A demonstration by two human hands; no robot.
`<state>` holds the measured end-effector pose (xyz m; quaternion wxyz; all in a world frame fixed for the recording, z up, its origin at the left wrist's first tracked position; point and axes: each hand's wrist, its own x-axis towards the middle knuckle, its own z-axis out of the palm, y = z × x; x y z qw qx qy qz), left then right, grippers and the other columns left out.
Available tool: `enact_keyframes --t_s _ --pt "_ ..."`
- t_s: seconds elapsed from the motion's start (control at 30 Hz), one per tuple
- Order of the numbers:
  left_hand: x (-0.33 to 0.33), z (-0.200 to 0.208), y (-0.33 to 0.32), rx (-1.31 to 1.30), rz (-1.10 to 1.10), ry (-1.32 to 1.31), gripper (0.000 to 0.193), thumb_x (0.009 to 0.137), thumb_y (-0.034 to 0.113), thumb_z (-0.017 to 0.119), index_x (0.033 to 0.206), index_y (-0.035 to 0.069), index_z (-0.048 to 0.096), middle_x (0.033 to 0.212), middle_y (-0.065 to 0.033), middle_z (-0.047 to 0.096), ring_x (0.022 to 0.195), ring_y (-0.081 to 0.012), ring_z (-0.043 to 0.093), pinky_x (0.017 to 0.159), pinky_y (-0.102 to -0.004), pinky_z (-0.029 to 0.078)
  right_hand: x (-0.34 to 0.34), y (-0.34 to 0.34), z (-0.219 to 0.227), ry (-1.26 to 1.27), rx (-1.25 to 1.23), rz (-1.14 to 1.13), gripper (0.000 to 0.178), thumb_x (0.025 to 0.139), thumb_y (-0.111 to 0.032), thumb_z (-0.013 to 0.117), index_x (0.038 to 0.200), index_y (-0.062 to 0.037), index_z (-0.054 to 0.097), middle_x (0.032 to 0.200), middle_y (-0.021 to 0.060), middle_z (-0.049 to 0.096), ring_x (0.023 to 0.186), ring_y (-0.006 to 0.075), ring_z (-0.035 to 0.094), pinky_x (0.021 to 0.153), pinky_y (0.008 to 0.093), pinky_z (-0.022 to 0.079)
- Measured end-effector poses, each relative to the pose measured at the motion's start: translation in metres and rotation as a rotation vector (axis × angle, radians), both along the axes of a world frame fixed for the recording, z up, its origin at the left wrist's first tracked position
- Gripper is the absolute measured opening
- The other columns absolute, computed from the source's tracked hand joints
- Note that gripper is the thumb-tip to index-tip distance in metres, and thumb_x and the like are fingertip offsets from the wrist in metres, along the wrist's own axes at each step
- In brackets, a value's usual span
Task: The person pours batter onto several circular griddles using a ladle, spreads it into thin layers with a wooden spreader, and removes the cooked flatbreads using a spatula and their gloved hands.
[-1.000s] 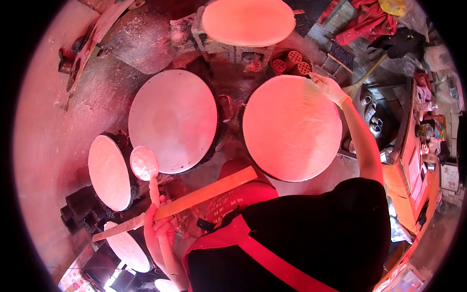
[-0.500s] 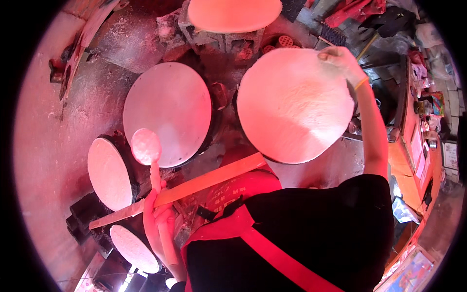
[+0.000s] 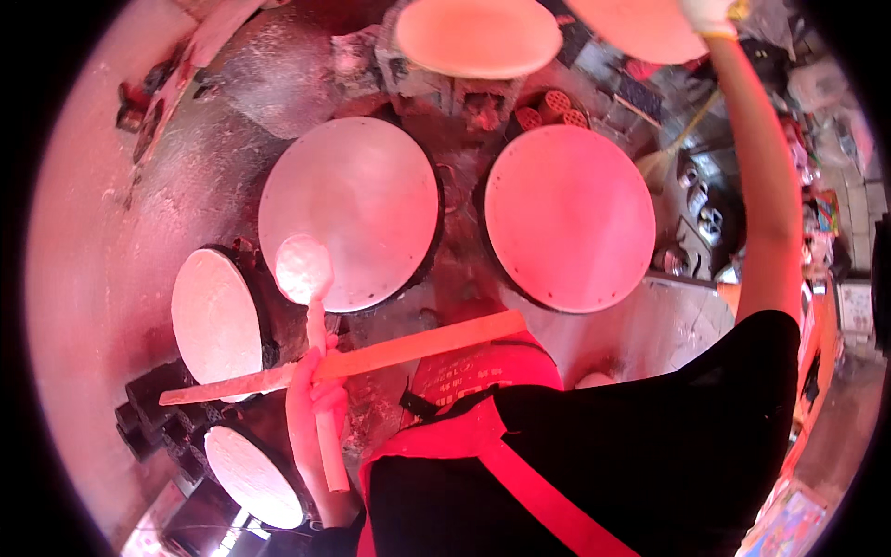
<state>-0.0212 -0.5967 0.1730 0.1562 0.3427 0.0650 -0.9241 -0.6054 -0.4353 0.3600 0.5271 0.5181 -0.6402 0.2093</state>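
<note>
Round sheet (image 3: 640,30) upper right, beyond right-side griddle (image 3: 571,218), right hand (image 3: 713,17) at its rim; fingers cropped, can't tell grip. Likely light, floppy, tears easily: pinch rim gently. Left hand (image 3: 317,390) grips ladle (image 3: 304,269), wooden slat (image 3: 422,348).

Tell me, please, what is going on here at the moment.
A person is working among several round plates. Their left hand holds a ladle with a pale-coated head, together with a long flat strip. Their raised, gloved right hand, cut off by the top edge, is at a thin round sheet. The large right plate and large middle plate look bare; the small left plate has a pale layer.
</note>
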Motion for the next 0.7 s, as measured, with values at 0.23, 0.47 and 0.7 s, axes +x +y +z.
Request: enact_keyframes --t_s 0.23,0.47,0.7 --pt "0.002 0.019 0.069 0.015 0.303 -0.011 0.038 0.101 0.016 0.037 0.130 -0.008 0.042 0.100 -0.0149 0.060 0.054 -0.0110 0.046 0.043 -0.0218 0.038 -0.068 -0.095 -0.219 -0.305 0.285 -0.097 0.035 0.084 -0.023 0.059 0.118 -0.0310 0.061 0.113 0.0015 0.060 0.086 0.0249 0.064 0.070 0.0381 0.053" --pt "-0.031 0.067 0.172 0.094 0.770 -0.162 0.039 0.100 0.014 0.039 0.132 -0.008 0.036 0.107 -0.0220 0.059 0.057 -0.0114 0.049 0.045 -0.0218 0.042 -0.046 -0.158 -0.362 -0.684 0.339 0.098 0.019 0.081 -0.023 0.062 0.098 -0.0176 0.068 0.091 0.0061 0.062 0.092 0.0291 0.060 0.078 0.0405 0.049" --pt "-0.040 0.067 0.228 0.208 0.838 0.219 0.041 0.099 0.014 0.038 0.131 -0.012 0.033 0.113 -0.0263 0.052 0.051 -0.0117 0.047 0.047 -0.0229 0.043 -0.039 -0.179 -0.366 -0.686 0.539 -0.072 0.046 0.084 -0.037 0.058 0.122 -0.0110 0.059 0.109 0.0148 0.064 0.106 0.0338 0.057 0.093 0.0450 0.044"
